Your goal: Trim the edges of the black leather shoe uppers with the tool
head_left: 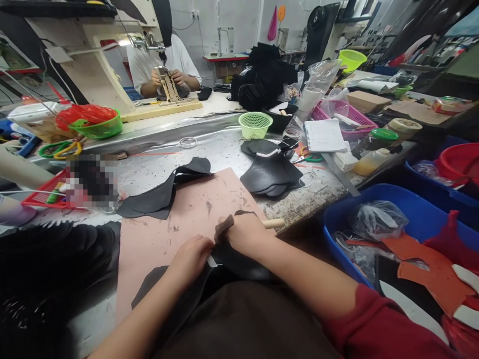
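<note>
My left hand (195,252) is closed, its fingers pinched on the edge of a black leather piece (183,294) that hangs toward my lap. A short white strip (213,262) shows just beside those fingertips. Close by, my right hand (245,232) is closed on the same dark material, with a folded dark flap (223,227) standing up at its fingers. A pale wooden handle (275,223) sticks out behind the right hand; its other end is hidden, and I cannot tell whether the hand touches it. Beneath lies a pink board (149,244).
One curved black piece (164,194) lies across the board's far edge. Stacked black pieces (271,172) sit beyond, near scissors (310,155) and a green basket (255,124). Dark layers (56,269) pile at left. A blue tub (337,199) stands right. Opposite, a person (183,65) works at a sewing machine.
</note>
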### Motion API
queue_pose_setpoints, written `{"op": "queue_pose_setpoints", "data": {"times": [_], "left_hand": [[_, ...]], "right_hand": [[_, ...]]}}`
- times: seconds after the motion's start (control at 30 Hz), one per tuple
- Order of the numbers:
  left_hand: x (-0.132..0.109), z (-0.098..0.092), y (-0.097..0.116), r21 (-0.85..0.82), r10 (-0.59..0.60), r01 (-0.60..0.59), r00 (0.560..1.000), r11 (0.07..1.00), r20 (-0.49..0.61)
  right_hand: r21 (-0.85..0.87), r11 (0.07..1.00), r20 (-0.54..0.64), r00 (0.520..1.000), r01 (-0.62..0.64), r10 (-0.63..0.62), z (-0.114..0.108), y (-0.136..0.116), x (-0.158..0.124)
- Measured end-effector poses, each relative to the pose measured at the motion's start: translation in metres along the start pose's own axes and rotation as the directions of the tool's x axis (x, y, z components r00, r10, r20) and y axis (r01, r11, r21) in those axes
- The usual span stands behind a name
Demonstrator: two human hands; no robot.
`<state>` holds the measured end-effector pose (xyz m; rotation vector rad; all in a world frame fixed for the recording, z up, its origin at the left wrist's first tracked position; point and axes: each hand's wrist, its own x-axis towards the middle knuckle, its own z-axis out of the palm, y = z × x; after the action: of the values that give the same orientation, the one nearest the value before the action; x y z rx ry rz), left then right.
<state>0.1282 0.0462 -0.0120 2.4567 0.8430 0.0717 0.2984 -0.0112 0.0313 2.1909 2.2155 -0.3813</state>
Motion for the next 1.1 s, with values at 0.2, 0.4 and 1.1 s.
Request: {"op": "queue_pose_setpoints", "data": {"times": [0.2, 0.4, 1.1], "left_hand": [[-0.009, 0.000, -0.004, 0.017, 0.025, -0.026, 0.999, 1.000, 0.030], [-0.018, 0.001, -0.005, 0.068, 0.060, -0.059, 0.998, 0.996, -0.009], [-0.040, -0.004, -0.023, 0.029, 0.123, -0.122, 0.992, 0.992, -0.021]], "right_hand": [[0.010, 1.000, 0.024, 1.000, 0.009, -0.010, 0.002, -0.008, -0.001], [-0.025, 1.000, 0.095, 0.995, -0.004, 0.007, 0.000, -0.019, -0.003], [-0.024, 1.000, 0.004, 1.000, 0.005, -0.005, 0.004, -0.038, -0.006]]}}
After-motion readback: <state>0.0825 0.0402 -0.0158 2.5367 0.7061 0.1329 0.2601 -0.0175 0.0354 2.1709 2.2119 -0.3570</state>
